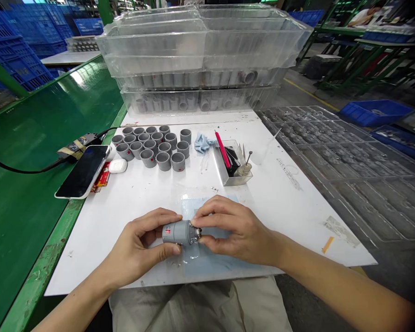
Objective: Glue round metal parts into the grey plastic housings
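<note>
A grey cylindrical housing with a small red mark lies on its side between my hands, just above the front of the white board. My left hand is closed round its left end, thumb below and fingers above. At its right end is a narrower metallic fitting. My right hand pinches this fitting between thumb and fingertips. Beneath them a pale blue sheet is spread on the board. Behind stand several grey cups in a cluster, some with red marks.
An open clear box holds a red-handled tool and other small tools, beside a crumpled blue cloth. A phone and a white case lie left. Stacked clear trays stand behind; more trays lie right.
</note>
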{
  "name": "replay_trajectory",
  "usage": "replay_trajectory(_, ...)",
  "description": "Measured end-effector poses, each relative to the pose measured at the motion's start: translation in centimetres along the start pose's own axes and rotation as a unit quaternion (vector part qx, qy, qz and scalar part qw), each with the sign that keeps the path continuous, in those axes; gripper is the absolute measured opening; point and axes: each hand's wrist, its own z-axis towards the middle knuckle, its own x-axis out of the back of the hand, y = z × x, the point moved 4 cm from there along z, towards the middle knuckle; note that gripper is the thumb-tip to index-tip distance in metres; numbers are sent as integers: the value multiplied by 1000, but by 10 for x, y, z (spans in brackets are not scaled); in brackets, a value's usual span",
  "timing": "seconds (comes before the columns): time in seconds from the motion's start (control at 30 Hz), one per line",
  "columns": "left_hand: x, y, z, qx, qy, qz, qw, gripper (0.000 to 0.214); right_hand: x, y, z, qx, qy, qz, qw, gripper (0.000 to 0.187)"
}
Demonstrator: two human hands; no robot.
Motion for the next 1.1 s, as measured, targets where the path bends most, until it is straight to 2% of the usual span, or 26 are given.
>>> replay_trajectory(0.1,2,5,0,3,19,38,999,37,2,-1,-1,-31,1,1,1000,25)
replay_trajectory(0.23,2,16,2,-5,43,143,989,35,6,-7,-7,-90,43,-41,994,12)
replay_trajectory(0.3,0,21,5,-7,57,164,985,41,7,-9,-10,-145,63,-41,987,10)
replay_trajectory(0.37,-2,25,10,-6,82,173,981,47,8,-7,-14,-237,70,-11,969,12)
replay_trajectory(0.43,-4,29,16,-11,111,188,976,48,6,-1,-20,-361,57,74,928,16)
replay_trajectory(0.5,-9,33,22,-29,123,217,968,43,1,3,-26,-468,25,200,860,23)
replay_trajectory(0.57,-17,38,29,-65,108,253,959,36,-4,3,-31,-523,-10,310,794,28)
replay_trajectory(0.63,-27,40,34,-112,69,285,949,31,-5,3,-34,-541,-53,357,760,32)
replay_trajectory(0.67,-31,40,36,-132,50,297,944,30,-3,3,-36,-544,-68,352,759,35)
replay_trajectory(0.73,-37,37,38,-146,24,308,940,33,9,6,-39,-538,-67,284,791,43)
replay_trajectory(0.8,-41,32,38,-148,20,308,939,36,34,10,-37,-504,-10,155,850,46)
replay_trajectory(0.87,-43,25,36,-153,29,303,940,43,65,12,-32,-438,85,10,895,39)
replay_trajectory(0.9,-43,22,34,-157,40,297,941,48,80,13,-28,-403,134,-58,904,35)
replay_trajectory(0.97,-44,16,31,-153,68,276,947,59,103,16,-20,-351,200,-160,901,31)
replay_trajectory(1.03,-44,11,29,-137,92,247,955,62,113,23,-11,-337,205,-212,894,32)
replay_trajectory(1.1,-45,8,28,-117,102,223,962,62,114,31,-2,-338,167,-234,896,33)
